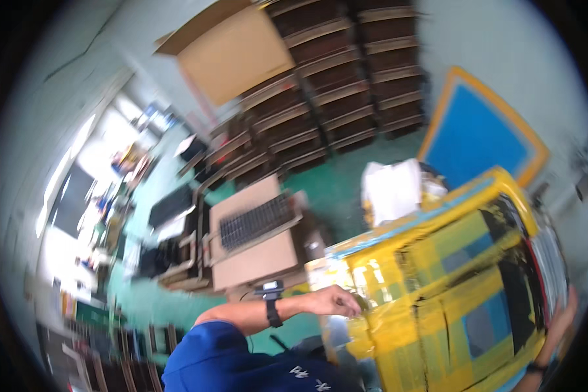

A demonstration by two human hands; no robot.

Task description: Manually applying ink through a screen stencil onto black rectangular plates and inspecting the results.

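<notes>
My left hand (335, 302) reaches over the left part of a table-like top (389, 340) covered in yellow tape, with grey and black patches. Its fingers are bent and drawn together, pointing down near the yellow surface. Whatever they hold, if anything, cannot be made out. At the far right, my right hand (560, 321) lies along the outer side of a stack of thin grey-white layers (550, 268) at the top's right edge. The fingers look stretched out against that side; the picture is blurred there. Both wrists wear dark bands.
Beyond the top stand a white-covered bin (392, 189) and a blue board with an orange rim (480, 127). A cardboard box with a dark grid tray (255, 222) is at the left. Dark racks (333, 78) and a large carton (235, 52) line the back.
</notes>
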